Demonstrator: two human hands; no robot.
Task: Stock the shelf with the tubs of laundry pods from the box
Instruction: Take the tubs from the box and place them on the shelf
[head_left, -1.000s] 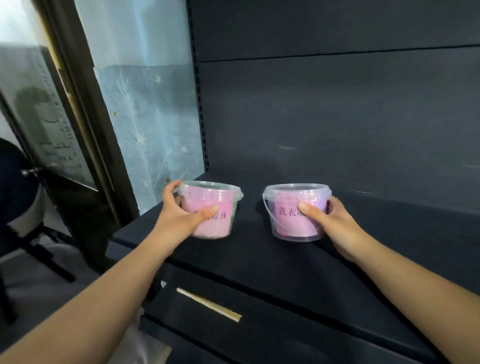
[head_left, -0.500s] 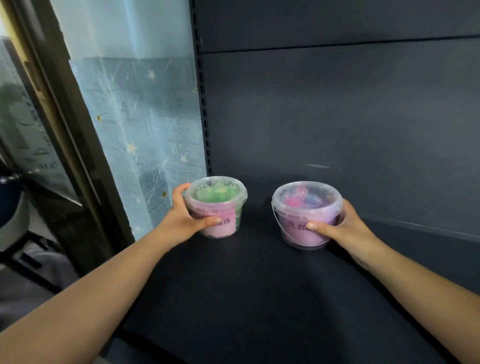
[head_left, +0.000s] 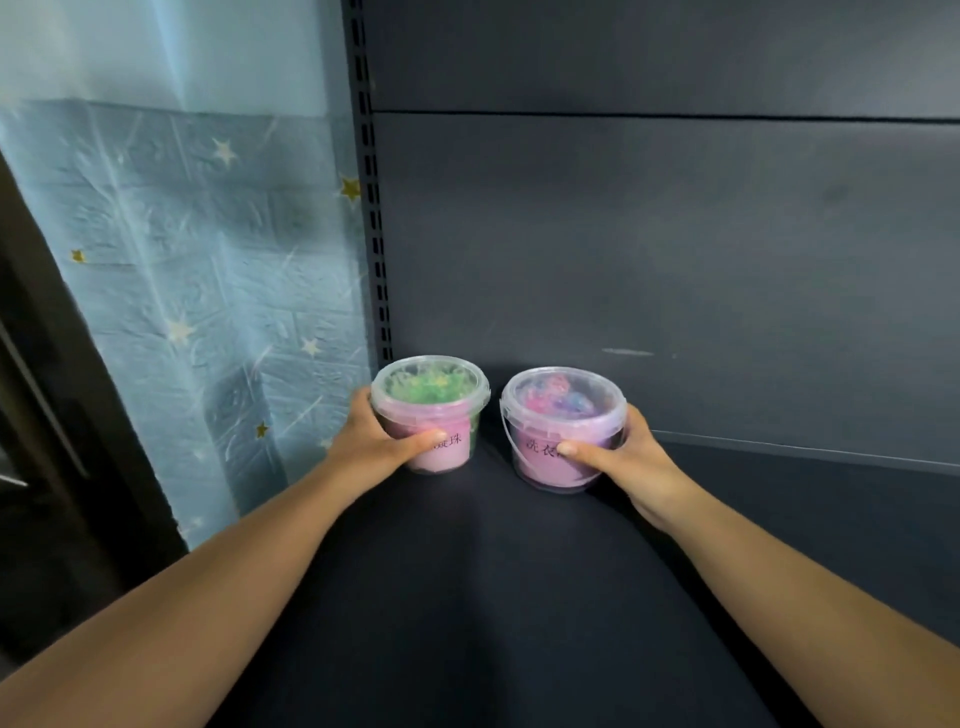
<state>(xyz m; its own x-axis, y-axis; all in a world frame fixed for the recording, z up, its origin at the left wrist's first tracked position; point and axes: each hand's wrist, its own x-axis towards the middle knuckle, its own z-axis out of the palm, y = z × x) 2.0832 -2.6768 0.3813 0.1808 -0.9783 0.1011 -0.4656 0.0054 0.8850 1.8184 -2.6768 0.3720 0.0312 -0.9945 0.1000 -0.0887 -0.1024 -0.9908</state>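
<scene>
Tubs of laundry pods, two of them, are right at the back of the dark shelf (head_left: 493, 597), and this is the placing step. The green-filled tub (head_left: 431, 410) is on the left, close to the slotted upright (head_left: 371, 208) in the corner. The pink-filled tub (head_left: 563, 431) is just beside it on the right, with a narrow gap between them. Both stand upright with clear lids on and labels facing the person. The left hand (head_left: 371, 441) wraps the green-filled tub from its outer side, thumb across the label and fingers hidden round the back. The right hand (head_left: 631, 462) mirrors it on the pink-filled tub, thumb pressed on the front below the rim. So both hands are full, one tub each. The tubs look seated on the shelf, though from this high angle I cannot be sure the bases are fully down. They sit just short of the grey back panel (head_left: 675, 260). The shelf stretches away bare to the right, so by my reckoning the stocking has barely begun. Next, I judge, comes the release: set both down flat, open the fingers and draw the hands straight back without dragging the light tubs or turning the labels away. Then it is back to the box, which is out of view, for more.
</scene>
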